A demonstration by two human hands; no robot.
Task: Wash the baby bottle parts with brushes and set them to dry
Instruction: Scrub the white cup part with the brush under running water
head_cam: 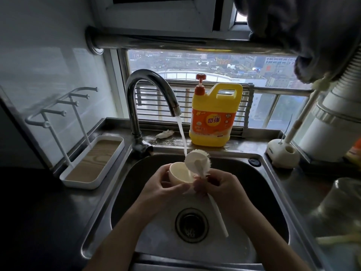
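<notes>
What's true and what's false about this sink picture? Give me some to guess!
1. Water runs from the tap. True.
2. The left hand holds a cream cup-shaped part. True.
3. The left hand holds the brush. False: the right hand grips the brush.
4. The soap jug is blue. False: it is yellow with a red pump.
5. The drying rack stands right of the sink. False: it stands on the left.
</notes>
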